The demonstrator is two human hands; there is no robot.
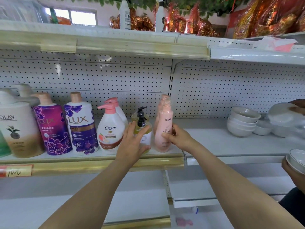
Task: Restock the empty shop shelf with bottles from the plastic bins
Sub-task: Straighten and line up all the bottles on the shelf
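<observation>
- Pink bottle [164,129] — upright near the front lip of the shelf [99,161], at the right end of the row. The right hand [177,138] grips its lower body, thumb [165,136] on the front and the other fingers curled round the far side. A low grip like this probably keeps the tall, narrow bottle from tipping while it is squared up.
- Yellow bottle [146,137] — just left of the right thumb, under the left hand [132,142]. Its fingers [132,125] are spread and fairly straight across the front, with the thumb along the base. That looks more like steadying or nudging than lifting.
- Behind the right fingertips stands a second pink bottle [162,100], so the stock is going in two deep.
- Left of the left fingers comes the Dove bottle [110,129], label out, then the Lux bottles [80,128]. Like stands beside like, facing the shopper.
- Well right of the right hand the shelf is bare as far as the stacked bowls [242,121], so there is room for more.
- No bins are in view.
</observation>
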